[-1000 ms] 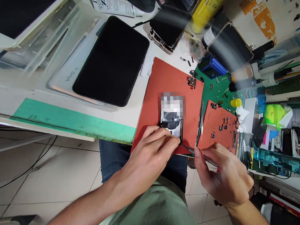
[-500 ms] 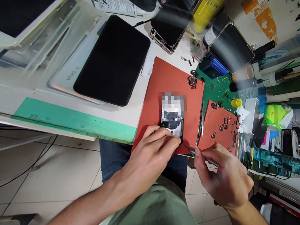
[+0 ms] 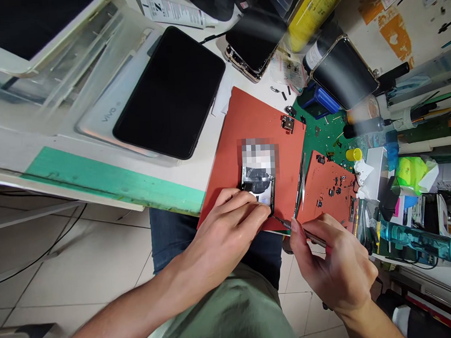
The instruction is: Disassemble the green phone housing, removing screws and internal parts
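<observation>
An opened phone (image 3: 259, 183) lies on the red mat (image 3: 225, 159) near its front edge, and its upper part is pixelated. My left hand (image 3: 235, 221) is closed over the phone's near end, with the fingers gripping it and covering that part. In my right hand (image 3: 334, 264) is a slim screwdriver (image 3: 286, 224) with a ridged metal neck, pinched between thumb and fingers. Its thin tip points left and meets the phone's near right corner, by my left fingertips; exact contact is too small to tell. Tweezers (image 3: 299, 185) lie on the mat just right of the phone.
A black-screened phone (image 3: 170, 94) rests on a pale one at left. Small parts (image 3: 288, 123) sit at the mat's far corner, and several more lie on a second red mat (image 3: 324, 212) at right. Behind stand a partly opened phone (image 3: 255, 43) and a yellow can (image 3: 314, 15).
The whole view has shifted very slightly. Both hands, the screwdriver and the phone keep nearly the same positions relative to each other.
</observation>
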`<state>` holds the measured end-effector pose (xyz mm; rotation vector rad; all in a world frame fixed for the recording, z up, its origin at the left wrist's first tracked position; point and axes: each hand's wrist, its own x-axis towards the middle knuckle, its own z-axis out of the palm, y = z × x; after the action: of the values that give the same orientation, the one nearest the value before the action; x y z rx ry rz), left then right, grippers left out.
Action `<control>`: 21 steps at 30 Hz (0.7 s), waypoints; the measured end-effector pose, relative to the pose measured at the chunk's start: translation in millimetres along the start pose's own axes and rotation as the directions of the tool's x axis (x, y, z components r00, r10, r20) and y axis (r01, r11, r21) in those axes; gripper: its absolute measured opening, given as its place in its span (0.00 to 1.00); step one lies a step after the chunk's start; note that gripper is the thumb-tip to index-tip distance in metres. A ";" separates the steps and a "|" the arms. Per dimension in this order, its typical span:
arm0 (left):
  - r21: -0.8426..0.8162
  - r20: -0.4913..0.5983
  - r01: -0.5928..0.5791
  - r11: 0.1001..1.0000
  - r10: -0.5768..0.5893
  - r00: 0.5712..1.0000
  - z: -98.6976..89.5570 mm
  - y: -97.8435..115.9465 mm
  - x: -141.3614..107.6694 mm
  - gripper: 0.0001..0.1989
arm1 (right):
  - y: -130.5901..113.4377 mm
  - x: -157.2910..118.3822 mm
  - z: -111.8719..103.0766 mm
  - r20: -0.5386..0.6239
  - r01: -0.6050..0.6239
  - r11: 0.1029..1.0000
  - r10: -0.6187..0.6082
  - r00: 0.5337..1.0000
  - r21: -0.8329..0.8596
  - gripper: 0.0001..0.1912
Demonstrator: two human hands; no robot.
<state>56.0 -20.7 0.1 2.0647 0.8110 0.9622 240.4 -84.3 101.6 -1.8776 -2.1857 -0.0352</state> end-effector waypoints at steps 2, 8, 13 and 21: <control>0.001 0.014 -0.025 1.000 0.025 1.000 -3.2 -0.2 0.6 0.14 | 1.6 -3.5 -6.0 -0.024 -0.028 0.999 0.029 0.999 0.038 0.06; 0.010 0.076 -0.062 0.998 0.061 0.995 -17.1 1.6 -6.0 0.19 | 7.5 -21.0 -16.3 -0.271 -0.101 0.989 0.127 0.954 0.107 0.16; 0.029 0.064 -0.024 0.999 0.022 0.998 -21.0 0.7 -9.9 0.17 | 4.4 -26.7 -4.6 -0.295 -0.131 0.985 0.160 0.942 0.116 0.15; -0.002 0.069 0.012 1.000 -0.012 0.998 -22.6 1.4 -7.5 0.15 | -5.7 -21.5 7.2 -0.199 -0.122 0.987 0.140 0.970 0.100 0.06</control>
<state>34.0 -19.7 9.1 2.0768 0.7856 0.8803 236.4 -104.8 91.0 -1.8753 -1.8933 -0.1024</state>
